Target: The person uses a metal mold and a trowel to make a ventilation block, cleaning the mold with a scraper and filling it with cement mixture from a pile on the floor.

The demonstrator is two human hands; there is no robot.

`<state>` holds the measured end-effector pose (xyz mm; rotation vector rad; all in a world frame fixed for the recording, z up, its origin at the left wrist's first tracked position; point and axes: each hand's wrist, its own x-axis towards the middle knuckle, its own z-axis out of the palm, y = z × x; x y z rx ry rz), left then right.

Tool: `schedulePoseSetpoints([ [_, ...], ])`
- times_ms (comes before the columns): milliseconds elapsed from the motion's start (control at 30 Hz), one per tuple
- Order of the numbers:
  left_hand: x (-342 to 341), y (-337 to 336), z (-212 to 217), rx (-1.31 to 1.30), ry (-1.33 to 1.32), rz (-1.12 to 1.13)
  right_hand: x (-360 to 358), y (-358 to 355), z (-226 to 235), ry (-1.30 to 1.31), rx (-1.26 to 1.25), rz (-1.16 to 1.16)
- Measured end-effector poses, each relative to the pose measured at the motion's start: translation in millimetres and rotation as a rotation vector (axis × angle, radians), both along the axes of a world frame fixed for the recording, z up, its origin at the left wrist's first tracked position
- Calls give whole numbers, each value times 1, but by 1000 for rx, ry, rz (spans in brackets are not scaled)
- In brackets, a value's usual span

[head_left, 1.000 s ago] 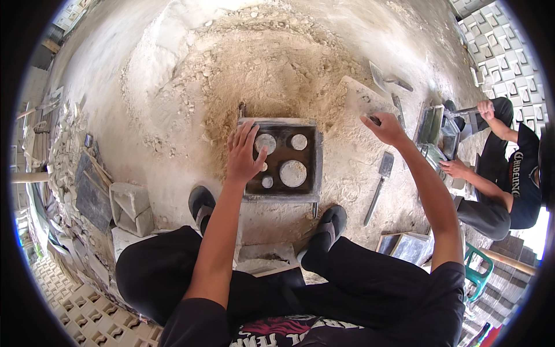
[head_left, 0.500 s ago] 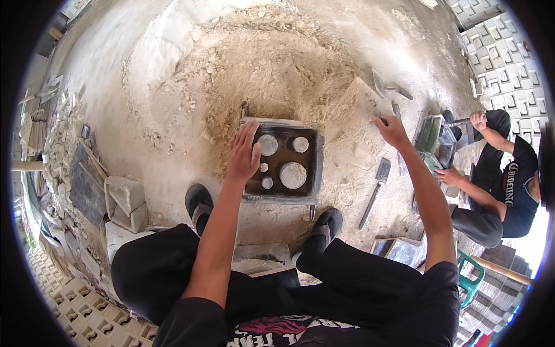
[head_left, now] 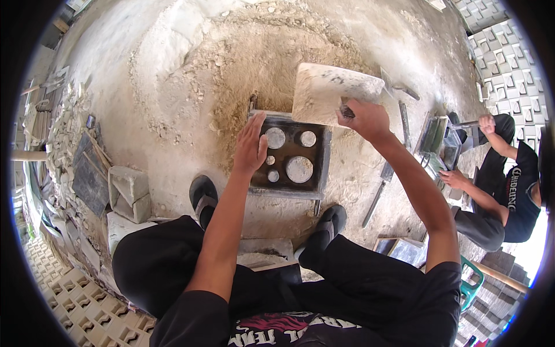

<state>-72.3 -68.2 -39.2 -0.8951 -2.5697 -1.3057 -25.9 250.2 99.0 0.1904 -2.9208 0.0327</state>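
Observation:
A square dark mould frame (head_left: 324, 168) lies on the ground before me, with several round pale discs of different sizes inside it. My left hand (head_left: 251, 143) rests on the frame's left side, fingers stretched out and close together, holding nothing. At the far right my right hand (head_left: 365, 120) is closed round the handle of a broad rectangular float (head_left: 329, 87) coated with sandy powder. The float's near edge overlaps the mould's far right corner. I cannot tell whether it touches the frame.
Loose sand (head_left: 248, 69) is heaped beyond the mould. A flat-bladed trowel (head_left: 377, 199) lies to the right. Farther right a co-worker (head_left: 511, 185) handles another mould (head_left: 436, 141). Concrete blocks (head_left: 128, 194) and rubble are at left, a green stool (head_left: 473, 280) at lower right.
My right hand has brought the float leftward, from the sand at the right to the mould's far corner, its broad face now showing. My left hand stays on the frame.

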Motion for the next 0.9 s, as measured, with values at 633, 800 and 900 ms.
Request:
schedulePoseSetpoints([
  [633,0,-1,0,-15,-48,-7,-31,113,-32,-529,-83,-614],
  [800,0,4,8,-31,-57,-13,-39,108,-107,-625,-216,-621],
  [900,-2,3,7,-16,-59,-20,-60,77,-131,-550,-331,-630],
])
